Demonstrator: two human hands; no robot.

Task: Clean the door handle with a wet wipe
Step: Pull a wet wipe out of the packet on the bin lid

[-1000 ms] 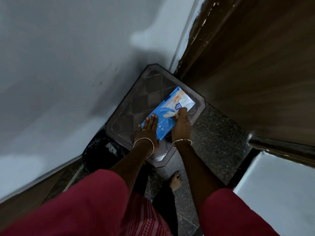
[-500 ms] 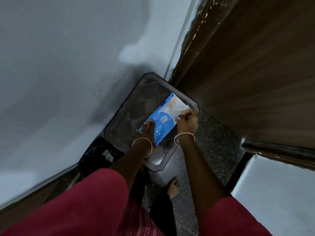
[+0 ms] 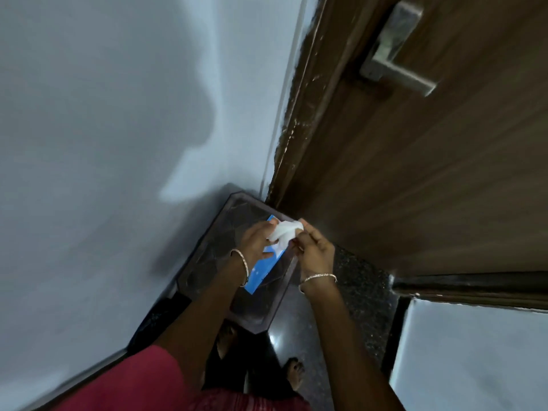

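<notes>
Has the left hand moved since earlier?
Yes: left hand lifted off blue plastic packet toward far corner of dark patterned stool, gripping white wet wipe.

This looks like a home, in a tight corner beside a doorway. Just beyond the spot where the left hand (image 3: 256, 241) and right hand (image 3: 314, 250) pinch the wet wipe (image 3: 283, 232) stands a brown wooden door (image 3: 430, 188), with its brushed-metal lever door handle (image 3: 394, 51) well above and to the right. Left of the grip runs a plain pale painted wall (image 3: 103, 143) (the paint is slopped roughly onto the door frame (image 3: 299, 120)). Directly under the grip, a dark plastic stool (image 3: 207, 271) is tucked into the corner. Lower down there is a polished speckled stone floor (image 3: 358, 280) and a bare foot (image 3: 293, 375).
</notes>
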